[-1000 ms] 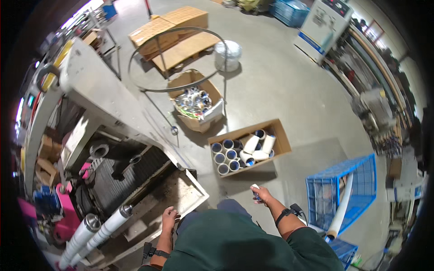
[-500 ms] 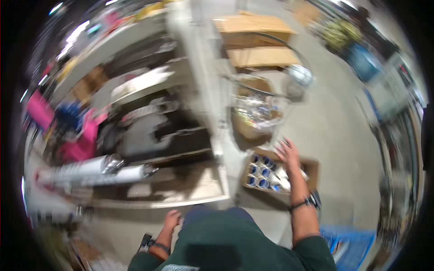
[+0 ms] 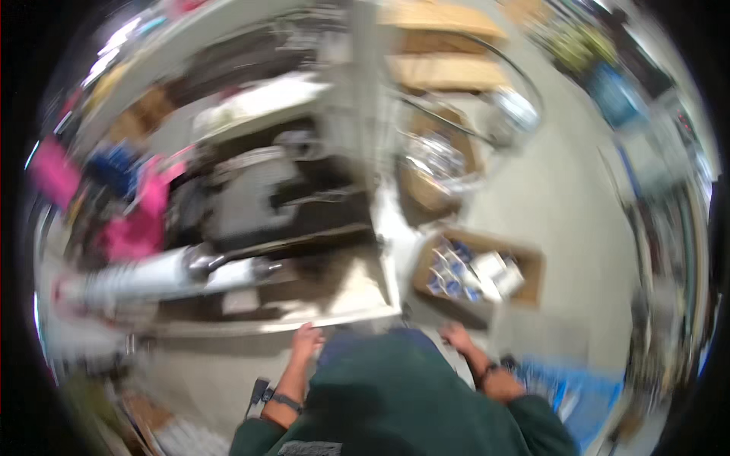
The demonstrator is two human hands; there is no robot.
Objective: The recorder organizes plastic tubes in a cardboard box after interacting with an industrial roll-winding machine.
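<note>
My left hand (image 3: 306,340) is at the front edge of a white-rimmed shelf (image 3: 266,327); blur hides whether it touches the rim, and its fingers are smeared. Close to my right side, my right hand (image 3: 458,337) hangs low with nothing seen in it, its fingers loosely apart. Ahead of that hand, an open cardboard box (image 3: 529,283) stands on the floor. Inside it are several white-and-blue tubes (image 3: 449,270) on the left and white cartons (image 3: 498,275) on the right.
Two white cylinders (image 3: 144,277) lie on the shelf, behind them pink bins (image 3: 137,232) and a grey case (image 3: 255,194). Beyond the box sits a carton (image 3: 426,186) with clear plastic wrapping. A dark hoop-like cable (image 3: 525,72) arcs near stacked cardboard boxes (image 3: 449,72). A blue bag (image 3: 589,395) lies at lower right.
My right hand has drawn back from over the cardboard box to beside my body. My left hand has come forward to the shelf edge. The view has shifted slightly.
</note>
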